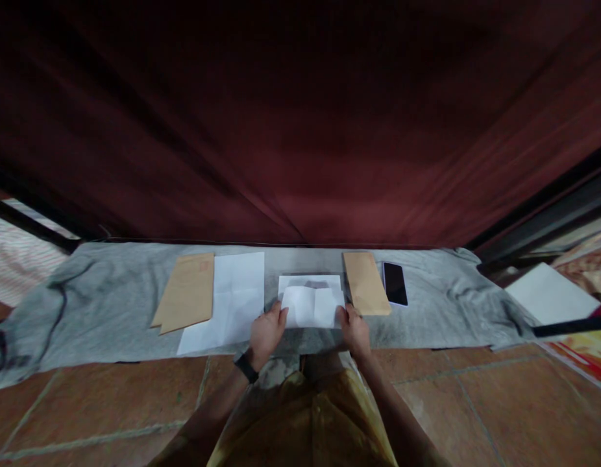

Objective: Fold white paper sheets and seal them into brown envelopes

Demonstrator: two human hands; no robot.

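Near the middle of the grey cloth (pixel 437 331), your left hand (pixel 268 332) and right hand (pixel 355 331) grip opposite side edges of the creased white paper (pixel 307 307). To the left, brown envelopes (pixel 188 292) overlap a white sheet (pixel 238 295); to the right lie a single envelope (pixel 367 283) and a phone (pixel 394 283).

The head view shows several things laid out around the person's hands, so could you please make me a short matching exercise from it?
Things:
1. Phone
2. Creased white paper
3. Dark wristband
4. Pair of brown envelopes

Places:
A. Held by the left hand and the right hand
B. Partly over a flat white sheet
C. To the right of a lone brown envelope
D. Worn on the left arm

Pairs: 1-C; 2-A; 3-D; 4-B
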